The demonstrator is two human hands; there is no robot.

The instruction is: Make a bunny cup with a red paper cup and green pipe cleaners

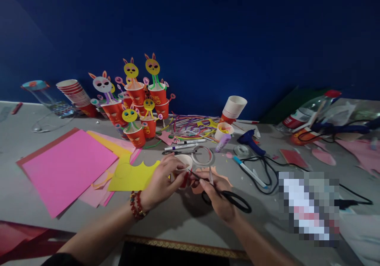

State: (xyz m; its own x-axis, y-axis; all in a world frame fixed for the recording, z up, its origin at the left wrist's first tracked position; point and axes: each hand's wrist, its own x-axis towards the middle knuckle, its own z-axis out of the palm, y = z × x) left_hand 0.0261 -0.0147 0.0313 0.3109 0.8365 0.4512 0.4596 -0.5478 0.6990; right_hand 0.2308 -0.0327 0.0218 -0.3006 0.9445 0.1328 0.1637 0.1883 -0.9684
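My left hand [162, 181], with a bead bracelet at the wrist, is closed around a red paper cup [184, 167] with a white inside, holding it tilted just above the table. My right hand [218, 194] grips black-handled scissors [234, 200], whose blades point at the cup's side and touch it near the rim. A pale skin-coloured paper shape [221, 175] lies under my right hand.
Pink and yellow paper sheets [68, 167] lie at left. Finished bunny cups [139, 99] stand behind, with cup stacks [234, 107], pipe cleaners [192, 125], markers, a tape ring [202, 155], a blue glue gun [251, 141] with cable, and a bottle [308, 113] at right.
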